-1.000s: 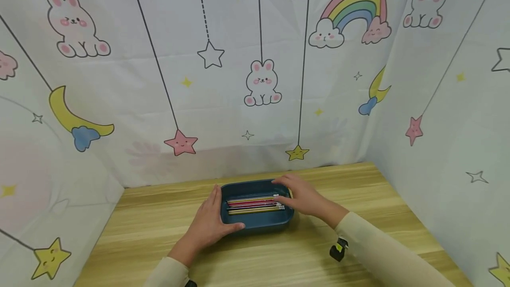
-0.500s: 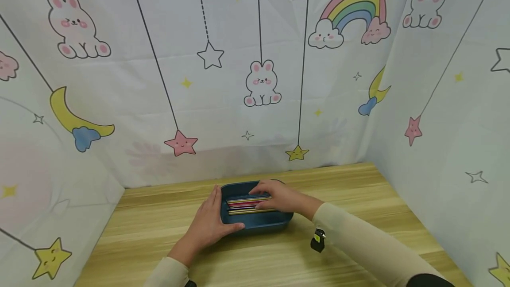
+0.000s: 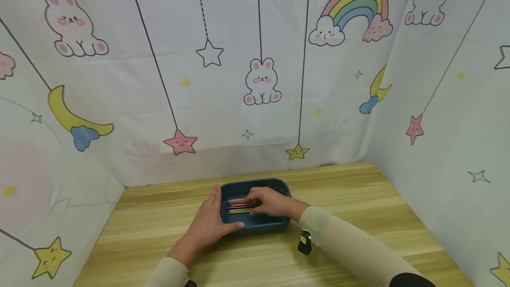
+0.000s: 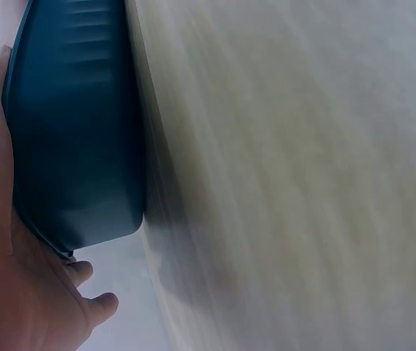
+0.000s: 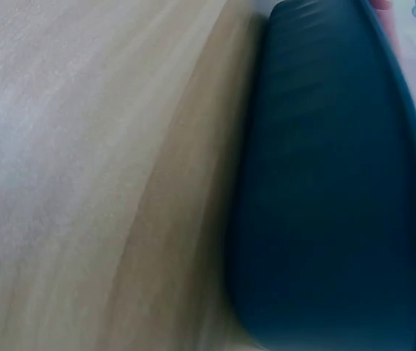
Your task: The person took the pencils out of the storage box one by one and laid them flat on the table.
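Note:
A dark blue oblong tray [image 3: 271, 227] sits on the wooden table in the head view, with several pencils [image 3: 235, 206] lying lengthwise in it. My left hand [image 3: 205, 219] rests around its left end, fingers straight along the end wall, thumb along the near rim. In the left wrist view that hand lies against the tray [image 4: 69, 131]. My right hand [image 3: 272, 201] reaches in over the right end, bent fingers and thumb at the pencils and hiding their right part. I cannot tell whether it pinches any. The tray's outer wall [image 5: 332, 183] fills much of the right wrist view.
The table [image 3: 358, 225] has light wood grain and extends around the tray. White cloth walls [image 3: 223, 114] printed with rabbits, stars and a rainbow enclose its back and sides. A small black device [image 3: 304, 243] hangs at the right sleeve's cuff.
My right hand has moved left from the tray's right end onto the pencils, its thumb and fingers drawing closer together. My left hand and the tray have stayed in place.

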A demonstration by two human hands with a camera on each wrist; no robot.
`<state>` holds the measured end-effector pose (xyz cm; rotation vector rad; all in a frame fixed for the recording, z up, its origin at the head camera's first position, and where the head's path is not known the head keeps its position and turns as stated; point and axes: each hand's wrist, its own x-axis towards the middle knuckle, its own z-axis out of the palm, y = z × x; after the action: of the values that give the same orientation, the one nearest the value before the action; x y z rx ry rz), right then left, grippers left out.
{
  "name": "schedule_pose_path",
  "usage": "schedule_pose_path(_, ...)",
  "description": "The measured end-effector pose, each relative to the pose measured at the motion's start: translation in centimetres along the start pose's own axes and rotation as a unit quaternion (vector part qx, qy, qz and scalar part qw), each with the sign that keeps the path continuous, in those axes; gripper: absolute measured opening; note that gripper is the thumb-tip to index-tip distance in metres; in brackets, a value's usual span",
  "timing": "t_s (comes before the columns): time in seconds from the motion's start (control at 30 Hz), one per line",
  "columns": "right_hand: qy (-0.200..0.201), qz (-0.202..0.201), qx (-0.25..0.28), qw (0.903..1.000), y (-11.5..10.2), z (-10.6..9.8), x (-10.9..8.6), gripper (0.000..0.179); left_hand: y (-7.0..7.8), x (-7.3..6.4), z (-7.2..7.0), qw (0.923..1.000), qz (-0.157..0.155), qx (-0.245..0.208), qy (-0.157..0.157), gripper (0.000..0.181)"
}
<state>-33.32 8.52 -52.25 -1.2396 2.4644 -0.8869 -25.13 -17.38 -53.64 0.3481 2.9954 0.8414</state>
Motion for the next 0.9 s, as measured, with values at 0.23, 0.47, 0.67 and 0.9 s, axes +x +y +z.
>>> schedule_pose_path(0.23, -0.012, -0.001, -0.047, 0.9988, 0.39, 0.64, 0.52, 0.038, -0.03, 0.07, -0.07, 1.0000, 0.000, -0.002, -0.001, 0.145)
schedule_pose_path(0.47, -0.014, -0.001, -0.054, 0.9984, 0.28, 0.74, 0.60, 0.036, -0.08, 0.18, -0.05, 1.0000, -0.001, -0.001, 0.000, 0.145)
schedule_pose_path(0.67, -0.018, -0.009, -0.071, 0.9973, 0.37, 0.89, 0.63, 0.033, -0.20, 0.26, 0.08, 1.0000, 0.000, -0.001, -0.001, 0.145)
schedule_pose_path(0.9, -0.032, -0.009, -0.071, 0.9969, 0.41, 1.00, 0.69, 0.031, -0.26, 0.25, 0.24, 1.0000, -0.001, -0.002, 0.000, 0.145)
